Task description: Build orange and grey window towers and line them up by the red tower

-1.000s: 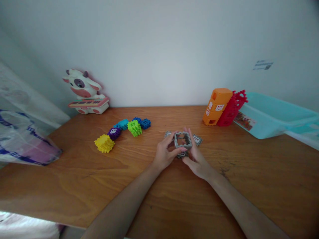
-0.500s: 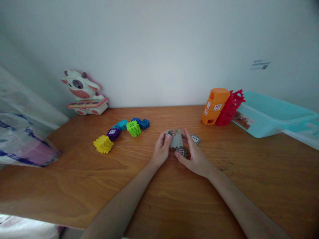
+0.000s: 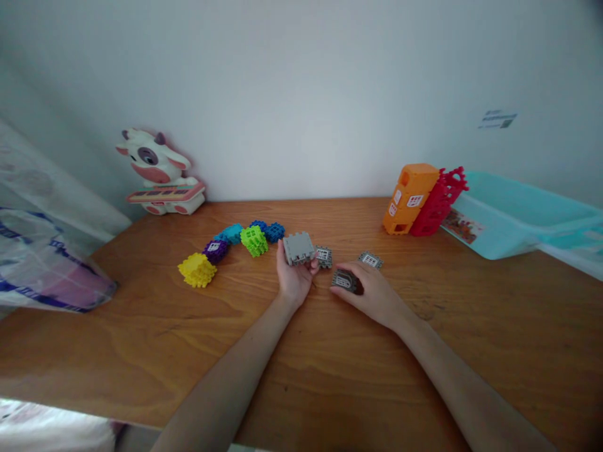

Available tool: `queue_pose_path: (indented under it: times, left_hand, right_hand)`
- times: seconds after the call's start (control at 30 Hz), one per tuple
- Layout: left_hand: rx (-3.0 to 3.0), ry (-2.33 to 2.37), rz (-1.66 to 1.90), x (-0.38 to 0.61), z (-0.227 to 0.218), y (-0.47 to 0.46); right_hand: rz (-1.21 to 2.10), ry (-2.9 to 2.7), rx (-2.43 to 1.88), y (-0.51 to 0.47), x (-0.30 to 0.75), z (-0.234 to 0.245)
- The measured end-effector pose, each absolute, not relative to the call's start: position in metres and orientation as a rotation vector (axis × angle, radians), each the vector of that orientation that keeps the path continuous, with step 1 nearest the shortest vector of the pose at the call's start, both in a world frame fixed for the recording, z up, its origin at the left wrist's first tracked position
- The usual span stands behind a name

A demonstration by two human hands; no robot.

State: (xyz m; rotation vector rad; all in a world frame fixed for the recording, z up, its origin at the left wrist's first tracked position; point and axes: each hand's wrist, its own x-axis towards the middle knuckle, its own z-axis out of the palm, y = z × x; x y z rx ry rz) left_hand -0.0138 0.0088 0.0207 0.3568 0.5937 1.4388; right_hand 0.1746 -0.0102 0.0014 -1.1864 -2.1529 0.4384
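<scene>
My left hand (image 3: 293, 276) is turned palm up and holds a light grey block of toothed building panels (image 3: 298, 247), its flat side facing up. My right hand (image 3: 370, 292) curves its thumb and fingers around a dark grey building panel with an arched window (image 3: 344, 280), low over the wooden table. Just right of the left hand lies a grey panel with a white window (image 3: 323, 256). Another grey window panel (image 3: 371, 259) rests behind the right hand's fingers.
Yellow (image 3: 197, 270), purple (image 3: 215, 250), green (image 3: 254, 241) and blue (image 3: 274, 232) panel stacks sit left. An orange block tower (image 3: 409, 199) and red panels (image 3: 436, 206) stand right, beside a turquoise bin (image 3: 513, 216). A cow toy piano (image 3: 162, 176) and plastic bag (image 3: 51, 263) are left.
My left hand has moved left with the light grey block and turned it, away from the right hand. My right hand now grips the arched-window panel; the grey panel between them has come into view.
</scene>
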Motion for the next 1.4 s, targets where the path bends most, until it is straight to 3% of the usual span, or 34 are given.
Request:
queue_pose_path:
  times: [0.17, 0.33, 0.77, 1.4]
  left_hand:
    - [0.324, 0.547, 1.428, -0.013, 0.023, 0.008]
    - [0.260, 0.553, 1.379, -0.014, 0.027, 0.007]
    - [0.210, 0.477, 1.266, -0.014, 0.019, 0.011]
    - [0.389, 0.500, 1.256, -0.009, 0.020, 0.004]
  right_hand:
    - [0.549, -1.818, -1.201, -0.009, 0.173, 0.001]
    - [0.951, -1.289, -1.251, -0.004, 0.170, -0.001]
    - [1.498, -0.299, -0.972, 0.003, 0.173, 0.029]
    - [1.368, -0.770, -1.046, 0.005, 0.179, 0.004]
